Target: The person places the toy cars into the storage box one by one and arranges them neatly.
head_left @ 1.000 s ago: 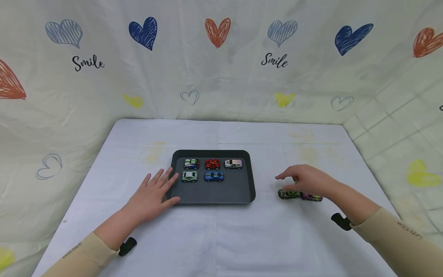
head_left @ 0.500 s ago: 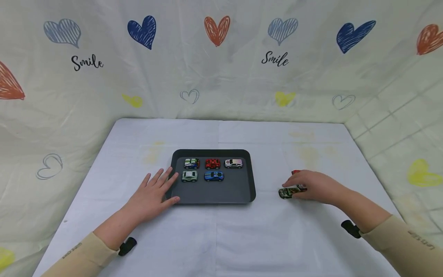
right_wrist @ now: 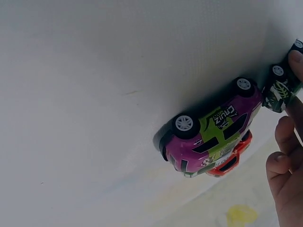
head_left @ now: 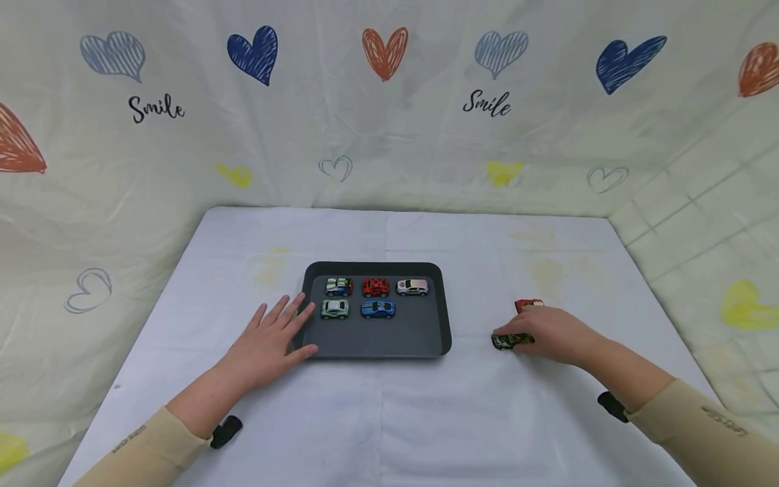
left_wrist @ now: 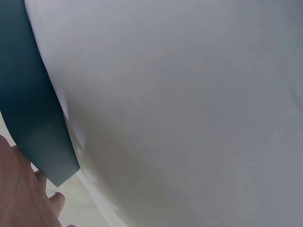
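My right hand [head_left: 556, 334] pinches a dark green camouflage toy car [head_left: 512, 341] on the table, right of the tray; in the right wrist view the thumb lies on the near side of that green car [right_wrist: 279, 92]. Directly behind it stands a purple and lime toy car [right_wrist: 213, 131], which the hand hides in the head view. A red toy car [head_left: 528, 304] shows past the knuckles. My left hand [head_left: 263, 348] rests with spread, straight fingers on the left rim of a dark grey tray [head_left: 408, 341].
Several toy cars stand in two rows in the tray: a white-green one [head_left: 339, 287], a red one [head_left: 375, 287], a white one [head_left: 412, 287], a pale green one [head_left: 335, 309] and a blue one [head_left: 378, 309]. A white cloth [head_left: 426, 433] covers the table.
The right hand has come down from above the green and purple cars and taken hold of the green one. The red car has come into sight behind the hand. The left hand stays put.
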Action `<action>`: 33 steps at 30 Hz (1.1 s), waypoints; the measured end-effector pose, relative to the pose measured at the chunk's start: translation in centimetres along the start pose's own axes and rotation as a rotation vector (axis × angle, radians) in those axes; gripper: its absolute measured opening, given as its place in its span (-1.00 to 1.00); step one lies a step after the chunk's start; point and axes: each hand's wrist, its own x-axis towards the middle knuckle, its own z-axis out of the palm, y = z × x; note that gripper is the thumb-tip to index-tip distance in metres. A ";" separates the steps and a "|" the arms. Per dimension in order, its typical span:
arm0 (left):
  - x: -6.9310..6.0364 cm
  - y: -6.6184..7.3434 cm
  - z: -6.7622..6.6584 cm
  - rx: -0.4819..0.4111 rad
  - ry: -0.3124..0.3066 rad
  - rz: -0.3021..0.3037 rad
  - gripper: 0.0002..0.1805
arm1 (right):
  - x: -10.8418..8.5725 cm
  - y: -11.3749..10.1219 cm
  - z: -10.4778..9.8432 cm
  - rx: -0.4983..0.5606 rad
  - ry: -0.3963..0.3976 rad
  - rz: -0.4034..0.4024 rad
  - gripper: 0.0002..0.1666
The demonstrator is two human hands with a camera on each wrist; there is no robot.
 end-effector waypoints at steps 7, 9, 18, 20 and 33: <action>0.1 -0.1 0.0 -0.005 0.001 -0.001 -0.06 | 0.1 -0.1 -0.3 0.020 0.019 0.014 -0.59; 0.1 -0.2 0.2 -0.012 0.010 0.001 -0.07 | 0.3 -0.1 -0.7 0.028 0.028 0.013 -0.59; 0.2 -0.2 0.2 -0.018 0.026 0.006 -0.06 | 1.1 -0.6 -2.0 0.085 0.078 0.020 -0.57; 0.1 -0.3 0.2 -0.022 0.031 0.008 -0.06 | 1.5 -0.9 -2.4 0.106 0.092 0.024 -0.56; 0.2 -0.1 0.3 -0.009 -0.002 -0.003 -0.08 | 7.5 -4.0 -4.6 0.180 0.105 -0.037 -0.52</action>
